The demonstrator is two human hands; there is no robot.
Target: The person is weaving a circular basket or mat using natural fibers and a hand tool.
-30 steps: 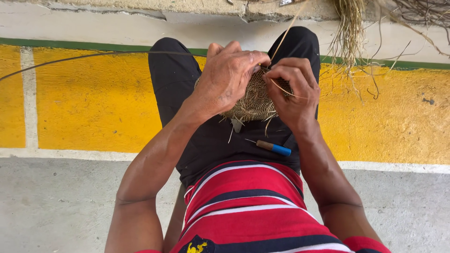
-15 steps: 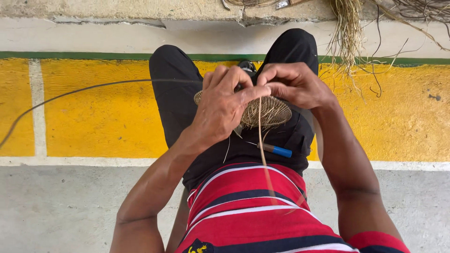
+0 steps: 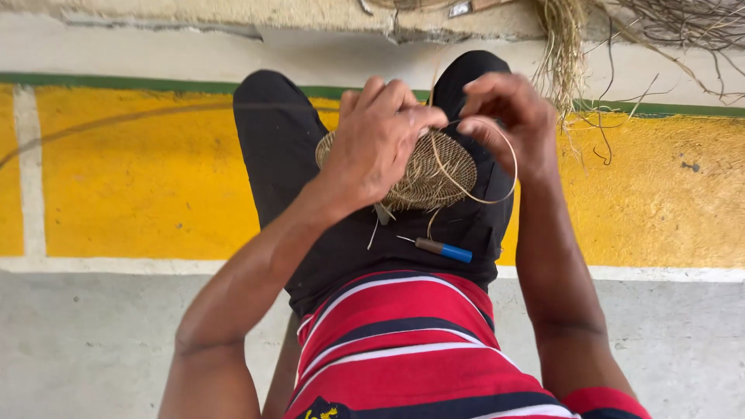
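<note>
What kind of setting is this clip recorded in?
Probably an informal outdoor or open-sided craft spot, not a workshop bench: the person sits over a painted yellow floor beside a rough concrete ledge, with loose dried fibres piled nearby and a woven disc in both hands.

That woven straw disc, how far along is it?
Done: a flat round woven disc with tight coils. In hand: the left hand grips the disc while the right hand pulls a looped strand. Left: loose fibre ends hang untrimmed, and no sides rise from it.
</note>
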